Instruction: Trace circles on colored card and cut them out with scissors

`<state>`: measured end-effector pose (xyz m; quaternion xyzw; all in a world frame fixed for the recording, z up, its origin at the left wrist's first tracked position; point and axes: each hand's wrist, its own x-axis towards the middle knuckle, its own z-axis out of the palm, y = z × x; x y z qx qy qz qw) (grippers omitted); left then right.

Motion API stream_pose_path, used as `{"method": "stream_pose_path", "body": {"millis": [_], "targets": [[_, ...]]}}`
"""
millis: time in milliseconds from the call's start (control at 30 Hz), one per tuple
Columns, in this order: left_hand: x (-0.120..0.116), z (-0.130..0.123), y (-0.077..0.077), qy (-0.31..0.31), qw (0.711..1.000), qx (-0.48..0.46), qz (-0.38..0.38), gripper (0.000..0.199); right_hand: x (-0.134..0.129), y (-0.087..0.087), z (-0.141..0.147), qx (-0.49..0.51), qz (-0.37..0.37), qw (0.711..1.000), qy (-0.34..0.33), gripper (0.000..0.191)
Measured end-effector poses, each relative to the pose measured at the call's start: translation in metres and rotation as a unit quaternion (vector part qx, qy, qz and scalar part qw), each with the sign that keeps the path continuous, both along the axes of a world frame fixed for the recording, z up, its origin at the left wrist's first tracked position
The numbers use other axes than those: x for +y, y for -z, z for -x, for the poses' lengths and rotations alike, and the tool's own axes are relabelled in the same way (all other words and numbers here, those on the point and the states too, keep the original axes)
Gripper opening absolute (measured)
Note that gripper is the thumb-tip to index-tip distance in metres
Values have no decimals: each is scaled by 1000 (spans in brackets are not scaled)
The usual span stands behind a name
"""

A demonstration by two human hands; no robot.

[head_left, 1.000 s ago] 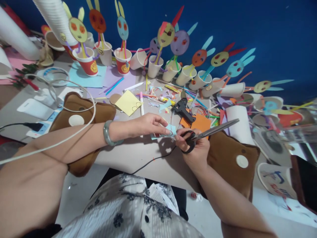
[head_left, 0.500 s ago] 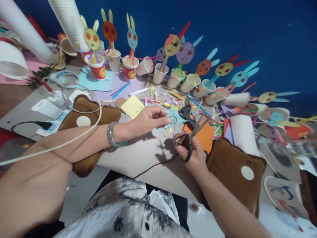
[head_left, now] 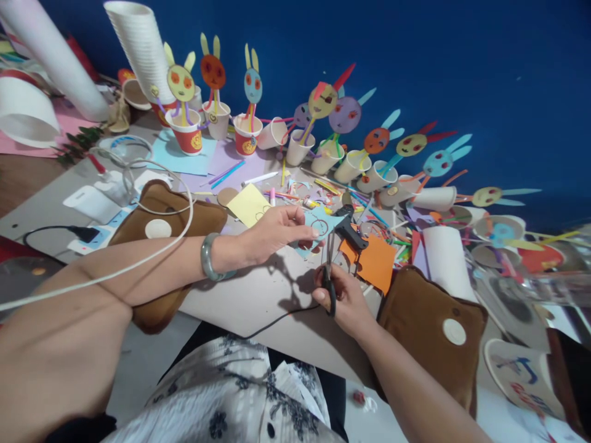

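Between thumb and fingers, my left hand pinches a piece of light blue paper with a circle drawn on it. My right hand grips black-handled scissors, fingers in the loops. The blades point up and away, close to the lower right edge of the blue paper; whether they touch it I cannot tell. Just beyond the paper lies a black glue gun. Orange paper with cut-out edges rests to the right of the scissors, and a yellow sheet with drawn outlines lies behind my left hand.
Paper cups with rabbit-faced figures stand and lie along the blue wall. Brown fabric pouches flank my arms. A white cable crosses my left forearm. A power strip lies at left, and a white roll at right.
My left hand has picked the blue paper up off the table. My right hand has moved left, turning the scissors upright and bringing their blades to the paper's edge.
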<state>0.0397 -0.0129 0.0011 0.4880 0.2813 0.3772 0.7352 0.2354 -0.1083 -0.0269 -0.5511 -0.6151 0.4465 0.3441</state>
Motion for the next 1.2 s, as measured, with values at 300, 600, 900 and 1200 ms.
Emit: {"method": "stream_pose_path", "body": {"millis": [300,600,900,1200], "targets": [[-7,0,-4,23,998,37,35,25,1,-3,4,11,13,1000,-8,65],[-10,1,-4,49,997,33,44,22,1,-1,4,19,6,1000,-7,65],[-11,2,-4,49,997,48,40,19,1,-1,5,17,6,1000,0,65],[-10,1,1,45,998,45,25,22,1,1,4,36,8,999,-9,65]]}}
